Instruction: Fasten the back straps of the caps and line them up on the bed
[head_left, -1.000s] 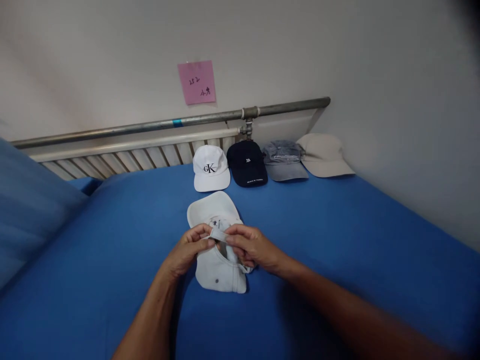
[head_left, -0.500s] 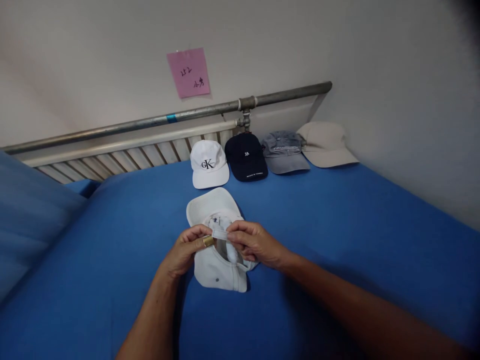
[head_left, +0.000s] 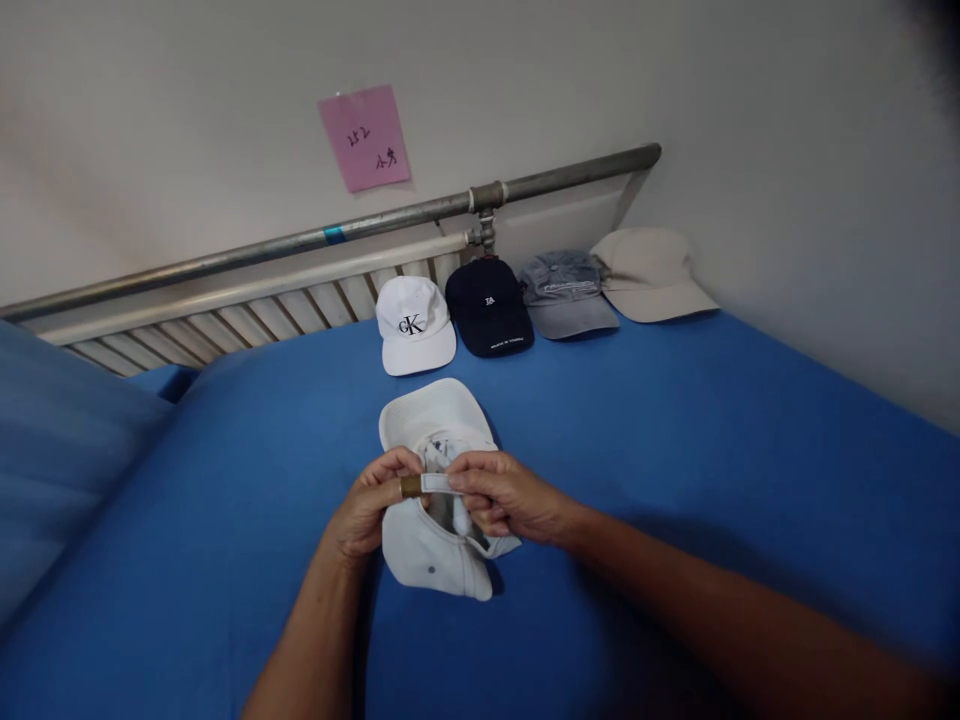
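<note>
A white baseball cap (head_left: 427, 550) lies upturned on the blue bed, its brim pointing away from me and its inside partly showing. Its back strap (head_left: 437, 484) stretches between my hands. My left hand (head_left: 373, 503) pinches the strap's left end at a brass-coloured buckle (head_left: 410, 486). From the right, my right hand (head_left: 502, 493) grips the other part of the strap between thumb and fingers. The right fingers cover some of the cap's opening.
Behind it stand a white cap with black letters (head_left: 415, 325), a black cap (head_left: 489, 308), a grey cap (head_left: 570, 295) and a beige cap (head_left: 651, 275) in a row. A radiator (head_left: 292, 312) and metal pipe (head_left: 255, 257) run along the wall. A pink note (head_left: 367, 138) hangs above.
The strap has been drawn toward the buckle and now lies level in line with it. Both hands have come slightly closer to me. The view has shifted a little.
</note>
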